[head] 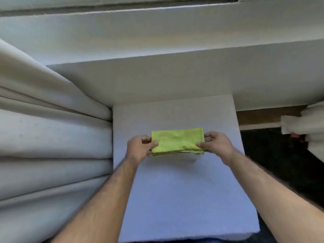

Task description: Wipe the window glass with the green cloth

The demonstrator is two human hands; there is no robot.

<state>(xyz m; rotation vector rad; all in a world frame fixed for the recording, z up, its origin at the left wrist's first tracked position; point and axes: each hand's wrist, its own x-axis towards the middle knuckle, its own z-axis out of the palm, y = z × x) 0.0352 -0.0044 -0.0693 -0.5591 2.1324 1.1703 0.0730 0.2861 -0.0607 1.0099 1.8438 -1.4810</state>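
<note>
A folded green cloth [177, 141] is held flat just above a white table top [175, 190]. My left hand [138, 148] pinches its left edge, thumb on top. My right hand [213, 143] pinches its right edge the same way. Beyond the table runs a white window sill [157, 41], with the bottom of the window frame [122, 2] at the very top of the view. No glass shows in the view.
White curtain folds [43, 137] hang close along the table's left side. More white curtain [308, 125] sits at the right edge, over a dark floor [273, 155] and a wooden skirting strip [266, 116]. The wall below the sill [140, 81] stands behind the table.
</note>
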